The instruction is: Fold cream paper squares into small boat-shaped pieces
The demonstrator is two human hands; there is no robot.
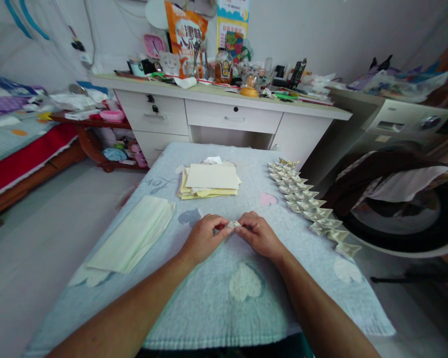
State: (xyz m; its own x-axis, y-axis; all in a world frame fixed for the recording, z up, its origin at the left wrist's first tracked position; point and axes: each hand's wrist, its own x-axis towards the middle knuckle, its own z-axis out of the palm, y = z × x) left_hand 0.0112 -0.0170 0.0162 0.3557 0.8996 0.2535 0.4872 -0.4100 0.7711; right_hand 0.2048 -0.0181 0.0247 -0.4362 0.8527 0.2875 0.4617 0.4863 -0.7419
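Both hands meet over the middle of the cloth-covered table [194, 318], pinching a small folded paper piece [233, 225] between them. My left hand [205, 236] grips its left corner with thumb and fingers; my right hand [260, 234] grips the right corner. The piece is pale and peaked in the centre, like a little paper boat; the fingertips hide its ends. Beyond the hands lies a stack of cream and yellow paper sheets [212, 176]. Along the right side runs a row of several folded paper boats [302, 198].
A long folded pale sheet bundle [134, 233] lies at the table's left. Behind stands a white desk [224, 112] crowded with jars, a pink clock [154, 45] and an orange bag [185, 37]. An open washing machine [399, 199] with laundry hanging out is close on the right.
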